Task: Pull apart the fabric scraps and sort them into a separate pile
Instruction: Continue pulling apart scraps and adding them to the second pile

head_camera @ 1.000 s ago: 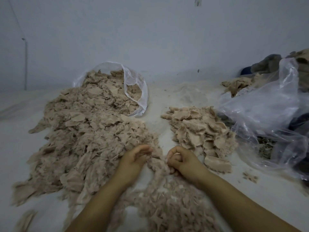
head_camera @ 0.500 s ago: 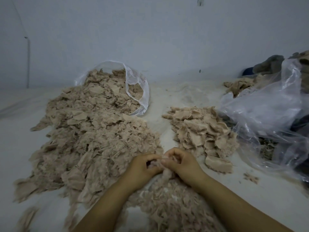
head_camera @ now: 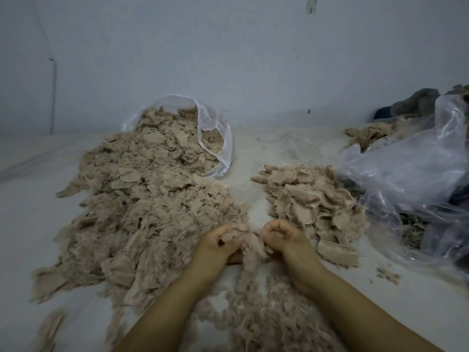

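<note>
Head view: low and centre in the frame, the left hand (head_camera: 217, 246) and the right hand (head_camera: 281, 237) sit close together, a small gap between the knuckles, and both are curled tight, fingers folded in toward the palms. Each grips one end of a fuzzy clump of beige fabric scrap (head_camera: 247, 241) that bridges the gap between them; its short span runs left to right across the frame, while a loose tail of the same stuff hangs toward the bottom edge into the shredded fluff (head_camera: 269, 323) lying between the forearms. To the left of the hands spreads the large unsorted heap (head_camera: 142, 204), its long axis running from lower left up toward the clear plastic bag (head_camera: 215, 138) at upper centre-left, out of whose mouth it spills. To the right of the hands, just beside the right knuckles, lies the smaller sorted pile (head_camera: 312, 199) of flatter pieces. A crumpled plastic sheet (head_camera: 411, 174) fills the right edge, all on a pale surface (head_camera: 25, 224).
</note>
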The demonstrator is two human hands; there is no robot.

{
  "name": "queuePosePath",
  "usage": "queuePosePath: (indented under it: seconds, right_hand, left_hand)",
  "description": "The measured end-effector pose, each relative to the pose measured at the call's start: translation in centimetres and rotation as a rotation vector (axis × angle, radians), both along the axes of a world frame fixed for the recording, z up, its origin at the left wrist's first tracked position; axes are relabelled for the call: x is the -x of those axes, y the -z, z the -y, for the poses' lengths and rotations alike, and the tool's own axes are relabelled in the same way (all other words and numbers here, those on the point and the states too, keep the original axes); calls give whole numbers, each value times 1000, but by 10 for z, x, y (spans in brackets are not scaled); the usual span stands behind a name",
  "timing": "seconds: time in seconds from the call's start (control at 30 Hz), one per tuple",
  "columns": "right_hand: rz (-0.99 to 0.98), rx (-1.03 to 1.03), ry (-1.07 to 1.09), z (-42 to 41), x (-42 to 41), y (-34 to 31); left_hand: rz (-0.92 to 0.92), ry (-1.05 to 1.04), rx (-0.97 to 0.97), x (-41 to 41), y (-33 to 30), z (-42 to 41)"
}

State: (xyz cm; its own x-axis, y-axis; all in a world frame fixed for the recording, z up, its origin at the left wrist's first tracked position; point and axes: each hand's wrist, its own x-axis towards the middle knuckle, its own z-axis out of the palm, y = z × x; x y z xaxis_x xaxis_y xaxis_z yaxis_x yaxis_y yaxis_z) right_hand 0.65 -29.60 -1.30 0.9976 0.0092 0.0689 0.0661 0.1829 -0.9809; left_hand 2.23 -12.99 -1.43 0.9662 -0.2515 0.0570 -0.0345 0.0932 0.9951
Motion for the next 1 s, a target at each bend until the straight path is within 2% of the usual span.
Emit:
queuePosePath:
  seconds: [0.1, 0.17, 0.23, 0.3, 0.5, 0.57, 0.67, 0.73, 0.8, 1.0]
  right_hand:
    - [-85, -90, -15, 4, -1, -2]
    - [-94, -67, -98, 3, 2, -1]
    - [-87, 40, -176, 1, 5, 2]
    - [-43, 95, -176, -3, 6, 2]
    - [-39, 48, -115, -2, 4, 5]
    - [-10, 94, -117, -5, 6, 6]
    - [74, 237, -72, -6, 7, 7]
    - [142, 326, -31, -8, 8, 7]
    - [149, 304, -11, -9, 8, 6]
    - [57, 105, 22, -8, 10, -3]
  left_hand:
    - [-83, 51, 149, -4, 2, -7]
    - [-79, 80, 105, -4, 3, -8]
    - [-68, 97, 49, -2, 6, -6]
    - [-68, 96, 60, -1, 5, -4]
    - [-186, 8, 303, -3, -4, -1]
    - [-158, 2, 273, 0, -3, 2]
    - [-47, -20, 55, 1, 2, 4]
    - [-59, -38, 47, 4, 1, 5]
    - [-127, -42, 125, 3, 1, 3]
    - [-143, -82, 104, 3, -8, 1]
